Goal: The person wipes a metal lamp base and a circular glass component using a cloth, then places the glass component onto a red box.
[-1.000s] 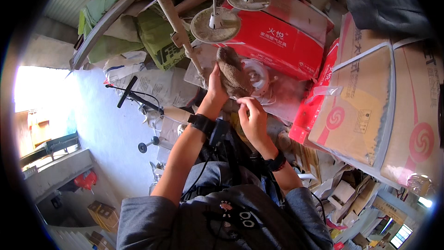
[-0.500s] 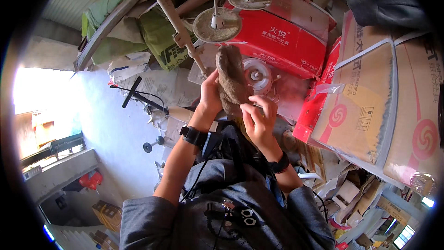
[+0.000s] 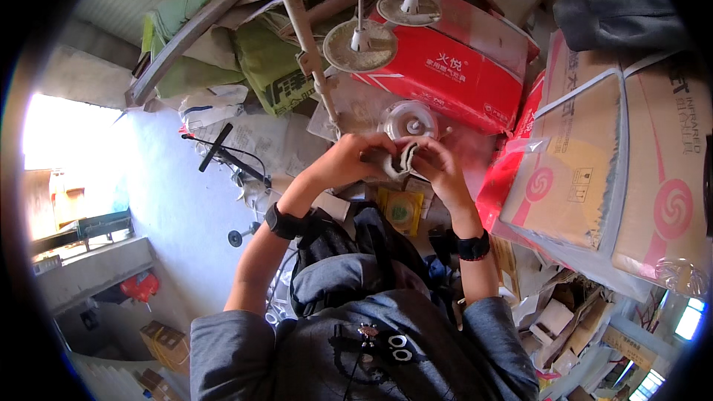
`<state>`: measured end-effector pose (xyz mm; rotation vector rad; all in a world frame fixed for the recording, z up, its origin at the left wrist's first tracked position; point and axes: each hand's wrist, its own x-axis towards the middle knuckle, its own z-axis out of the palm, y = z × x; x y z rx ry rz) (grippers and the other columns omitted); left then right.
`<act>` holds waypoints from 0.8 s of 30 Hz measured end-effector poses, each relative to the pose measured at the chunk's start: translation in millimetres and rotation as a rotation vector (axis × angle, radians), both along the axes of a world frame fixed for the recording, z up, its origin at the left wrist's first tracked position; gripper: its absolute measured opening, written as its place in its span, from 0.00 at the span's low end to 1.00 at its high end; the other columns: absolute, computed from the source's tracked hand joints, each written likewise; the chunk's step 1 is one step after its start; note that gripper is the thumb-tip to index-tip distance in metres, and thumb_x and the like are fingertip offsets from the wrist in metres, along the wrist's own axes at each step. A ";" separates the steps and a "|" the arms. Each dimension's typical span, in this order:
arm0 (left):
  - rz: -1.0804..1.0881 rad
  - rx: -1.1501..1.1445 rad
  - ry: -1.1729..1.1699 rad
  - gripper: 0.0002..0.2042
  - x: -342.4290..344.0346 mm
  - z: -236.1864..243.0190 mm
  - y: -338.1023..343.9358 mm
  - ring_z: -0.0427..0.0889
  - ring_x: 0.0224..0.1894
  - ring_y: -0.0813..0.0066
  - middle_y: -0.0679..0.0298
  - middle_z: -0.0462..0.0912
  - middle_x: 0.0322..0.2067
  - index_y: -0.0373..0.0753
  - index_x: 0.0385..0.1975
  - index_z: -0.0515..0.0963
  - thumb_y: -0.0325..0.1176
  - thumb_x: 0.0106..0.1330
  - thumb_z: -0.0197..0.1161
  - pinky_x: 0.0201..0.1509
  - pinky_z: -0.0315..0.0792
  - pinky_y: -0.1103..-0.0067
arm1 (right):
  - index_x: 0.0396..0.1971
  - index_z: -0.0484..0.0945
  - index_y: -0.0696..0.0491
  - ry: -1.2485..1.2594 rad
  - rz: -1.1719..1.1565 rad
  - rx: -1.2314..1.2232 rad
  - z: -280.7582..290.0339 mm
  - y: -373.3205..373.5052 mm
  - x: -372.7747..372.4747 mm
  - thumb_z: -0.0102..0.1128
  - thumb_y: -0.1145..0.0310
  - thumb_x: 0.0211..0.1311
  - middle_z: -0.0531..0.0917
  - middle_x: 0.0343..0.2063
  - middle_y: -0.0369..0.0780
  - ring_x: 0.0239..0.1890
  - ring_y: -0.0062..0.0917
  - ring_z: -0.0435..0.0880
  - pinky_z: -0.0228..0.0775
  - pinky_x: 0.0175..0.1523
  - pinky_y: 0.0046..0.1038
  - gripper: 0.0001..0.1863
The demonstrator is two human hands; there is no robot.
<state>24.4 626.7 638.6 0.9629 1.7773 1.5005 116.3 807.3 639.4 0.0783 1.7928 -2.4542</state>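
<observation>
Left hand: fingers curled on one side of the cloth. Right hand: fingers bent, gripping the opposite edge. Cloth is bunched between both hands; half a second ago it stretched long above the left. Yellow packet below now shows more fully. Beyond: white disc, then red box, unmoved.

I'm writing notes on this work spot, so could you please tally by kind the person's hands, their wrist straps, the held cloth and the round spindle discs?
Hands: 2
Wrist straps: 2
Cloth: 1, seemingly a single folded piece
Spindle discs: 2
Total: 7
</observation>
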 end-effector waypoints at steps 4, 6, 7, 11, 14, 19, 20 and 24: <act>0.232 -0.346 0.371 0.14 -9.2 13.5 -19.6 0.78 0.33 0.65 0.59 0.78 0.28 0.38 0.31 0.73 0.30 0.43 0.66 0.36 0.71 0.75 | 0.32 0.72 0.58 0.026 -0.132 0.346 1.7 10.4 4.2 0.55 0.75 0.54 0.76 0.29 0.34 0.34 0.16 0.75 0.67 0.40 0.18 0.06; 0.263 -0.480 0.544 0.16 -13.6 12.8 -30.0 0.77 0.30 0.58 0.57 0.78 0.25 0.40 0.29 0.72 0.42 0.44 0.66 0.31 0.70 0.71 | 0.33 0.72 0.57 0.052 -0.101 0.488 -1.2 10.3 4.7 0.56 0.73 0.53 0.76 0.26 0.35 0.32 0.16 0.76 0.67 0.36 0.18 0.07; 0.295 -0.504 0.510 0.16 -12.6 10.7 -30.4 0.77 0.29 0.58 0.57 0.78 0.25 0.40 0.28 0.72 0.42 0.45 0.66 0.31 0.69 0.71 | 0.33 0.72 0.57 0.064 -0.083 0.558 -1.7 9.1 4.6 0.56 0.72 0.53 0.76 0.24 0.35 0.30 0.17 0.76 0.66 0.35 0.18 0.08; 0.412 -0.542 0.344 0.14 -9.7 -6.9 -24.8 0.77 0.25 0.61 0.57 0.78 0.22 0.38 0.25 0.74 0.42 0.47 0.65 0.28 0.69 0.72 | 0.32 0.72 0.56 0.166 -0.348 0.747 -3.0 -8.5 -9.9 0.56 0.70 0.53 0.77 0.23 0.39 0.24 0.23 0.76 0.66 0.29 0.23 0.07; 0.489 -0.443 -0.155 0.14 -7.8 -35.3 -20.1 0.77 0.23 0.70 0.62 0.77 0.20 0.36 0.23 0.75 0.42 0.49 0.64 0.27 0.69 0.75 | 0.32 0.73 0.57 0.346 -0.459 0.913 -5.1 -26.8 -12.6 0.56 0.71 0.54 0.77 0.23 0.38 0.21 0.19 0.72 0.63 0.27 0.20 0.07; 0.412 0.047 -0.883 0.14 6.0 -57.6 -20.6 0.77 0.39 0.75 0.62 0.77 0.39 0.31 0.43 0.71 0.34 0.62 0.50 0.40 0.71 0.81 | 0.31 0.72 0.57 0.667 -0.239 0.975 -1.9 -67.2 5.0 0.57 0.77 0.48 0.76 0.26 0.43 0.29 0.37 0.76 0.69 0.35 0.31 0.08; 0.337 0.171 -0.912 0.15 10.3 -62.1 -21.2 0.74 0.45 0.73 0.59 0.74 0.45 0.32 0.48 0.68 0.30 0.64 0.45 0.48 0.70 0.80 | 0.32 0.72 0.57 0.605 -0.226 0.961 -5.2 -70.7 9.8 0.56 0.76 0.49 0.76 0.27 0.42 0.29 0.33 0.77 0.69 0.35 0.29 0.08; 0.217 0.371 -0.977 0.15 11.9 -60.2 -39.0 0.73 0.47 0.71 0.58 0.72 0.47 0.31 0.49 0.66 0.30 0.64 0.46 0.51 0.68 0.75 | 0.37 0.73 0.55 0.194 0.017 0.630 1.8 -55.5 22.8 0.54 0.74 0.53 0.78 0.30 0.36 0.31 0.19 0.76 0.68 0.36 0.22 0.10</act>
